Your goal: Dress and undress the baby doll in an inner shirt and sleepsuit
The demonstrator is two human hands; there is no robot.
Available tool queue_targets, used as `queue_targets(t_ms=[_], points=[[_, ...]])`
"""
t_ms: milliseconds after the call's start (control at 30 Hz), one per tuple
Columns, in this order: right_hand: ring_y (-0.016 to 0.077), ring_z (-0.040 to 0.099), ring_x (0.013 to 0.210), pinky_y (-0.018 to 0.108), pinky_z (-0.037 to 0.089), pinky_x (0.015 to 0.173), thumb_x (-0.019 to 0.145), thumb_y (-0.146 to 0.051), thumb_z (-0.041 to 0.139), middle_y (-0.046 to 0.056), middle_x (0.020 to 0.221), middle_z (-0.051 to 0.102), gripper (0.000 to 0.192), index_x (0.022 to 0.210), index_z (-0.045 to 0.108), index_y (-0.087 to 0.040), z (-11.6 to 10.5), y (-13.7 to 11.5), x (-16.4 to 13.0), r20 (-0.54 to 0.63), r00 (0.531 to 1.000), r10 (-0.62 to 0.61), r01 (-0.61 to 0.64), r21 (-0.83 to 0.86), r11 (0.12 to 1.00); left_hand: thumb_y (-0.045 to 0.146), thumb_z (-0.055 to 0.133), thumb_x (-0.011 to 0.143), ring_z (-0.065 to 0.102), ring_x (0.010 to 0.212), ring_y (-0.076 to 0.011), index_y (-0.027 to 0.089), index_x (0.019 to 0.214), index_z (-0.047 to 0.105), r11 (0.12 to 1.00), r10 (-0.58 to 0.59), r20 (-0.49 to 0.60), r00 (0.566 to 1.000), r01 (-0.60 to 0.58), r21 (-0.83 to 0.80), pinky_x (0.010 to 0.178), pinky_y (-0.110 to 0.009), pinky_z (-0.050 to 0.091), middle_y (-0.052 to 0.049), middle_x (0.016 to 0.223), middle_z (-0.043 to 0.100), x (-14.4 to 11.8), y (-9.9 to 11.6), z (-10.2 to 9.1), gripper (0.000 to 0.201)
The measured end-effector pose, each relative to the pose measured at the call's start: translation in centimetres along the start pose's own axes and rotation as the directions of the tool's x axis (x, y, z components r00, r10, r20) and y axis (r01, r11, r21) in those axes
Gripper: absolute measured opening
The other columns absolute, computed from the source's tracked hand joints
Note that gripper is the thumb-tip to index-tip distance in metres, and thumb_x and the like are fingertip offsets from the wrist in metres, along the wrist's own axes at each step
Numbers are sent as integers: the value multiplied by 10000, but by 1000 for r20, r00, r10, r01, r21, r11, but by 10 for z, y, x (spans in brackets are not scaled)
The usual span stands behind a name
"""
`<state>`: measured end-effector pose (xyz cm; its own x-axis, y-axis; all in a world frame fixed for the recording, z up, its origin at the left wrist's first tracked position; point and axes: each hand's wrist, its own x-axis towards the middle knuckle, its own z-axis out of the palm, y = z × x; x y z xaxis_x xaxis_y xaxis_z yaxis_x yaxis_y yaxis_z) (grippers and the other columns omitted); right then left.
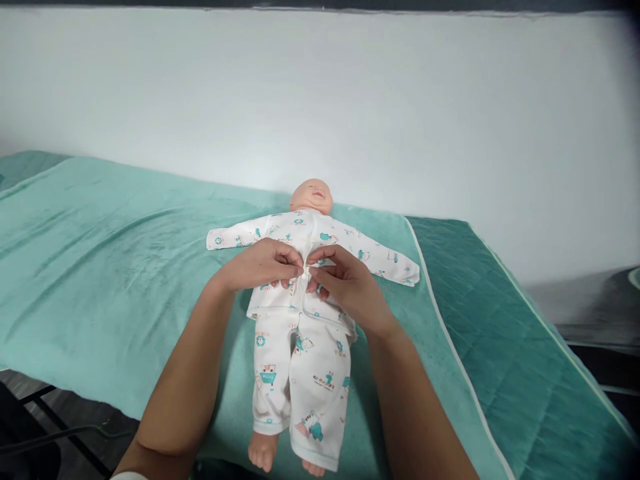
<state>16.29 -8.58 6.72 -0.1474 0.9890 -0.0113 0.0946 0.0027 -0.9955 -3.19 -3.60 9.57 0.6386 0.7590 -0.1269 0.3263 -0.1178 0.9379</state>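
Note:
A baby doll (pixel 311 195) lies on its back, head toward the wall, dressed in a white printed jacket (pixel 345 233) and matching trousers (pixel 320 387). Its sleeves spread out to both sides and its bare feet point toward me. Over the middle of the chest, my left hand (pixel 267 263) pinches the jacket's front edge between thumb and fingers. Opposite it, almost touching, my right hand (pixel 343 280) pinches the other front edge. A small pale fastening shows between the fingertips; whether it is joined I cannot tell. The hands cover part of the jacket front.
A light green blanket (pixel 110 267) lies under the doll, with a darker green quilted cover (pixel 505 320) to the right. Behind stands a white wall (pixel 320 93). At lower left, a black metal leg and a cable (pixel 65 433) show near the floor.

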Motion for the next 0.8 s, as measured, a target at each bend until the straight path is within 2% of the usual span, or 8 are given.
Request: queue_targets(t_ms=[333,567,633,700,800], points=[[125,581,534,240,451,529,860,-364,641,-31,602,655,169,968,603,-239,3,4,1,-24,1000,12,-14,-43,999,257,603,785,496,420,-83,171,776,618,997,-77,-9,997,77,26,434,-209,386,18,547,593,0,-2,2,88],[108,522,487,232,427,505,858,-342,647,-44,548,618,139,930,609,-230,3,3,0,-39,999,-3,4,26,1000,290,614,833,500,407,-76,181,825,575,999,-29,-7,1000,29,-35,413,-199,363,35,562,582,0,-5,1,116],[104,502,471,232,403,480,849,-324,645,-44,560,605,115,908,612,-231,3,4,1,-106,993,-46,54,70,996,326,608,856,508,422,-78,185,864,573,997,22,-82,996,-28,-76,414,-200,367,40,589,570,3,-7,3,145],[116,537,518,239,411,480,844,-314,635,-26,649,626,96,897,608,-238,4,6,1,-229,967,-110,138,107,985,339,610,863,542,484,-83,187,891,573,991,84,-217,973,-104,-83,446,-199,395,34,641,574,7,-9,6,159],[158,634,736,268,501,578,860,-313,607,15,860,657,75,890,603,-244,6,10,4,-393,891,-226,280,84,956,305,601,869,606,667,-105,184,897,603,980,200,-429,881,-184,80,588,-211,474,-1,780,635,16,-14,12,124]])
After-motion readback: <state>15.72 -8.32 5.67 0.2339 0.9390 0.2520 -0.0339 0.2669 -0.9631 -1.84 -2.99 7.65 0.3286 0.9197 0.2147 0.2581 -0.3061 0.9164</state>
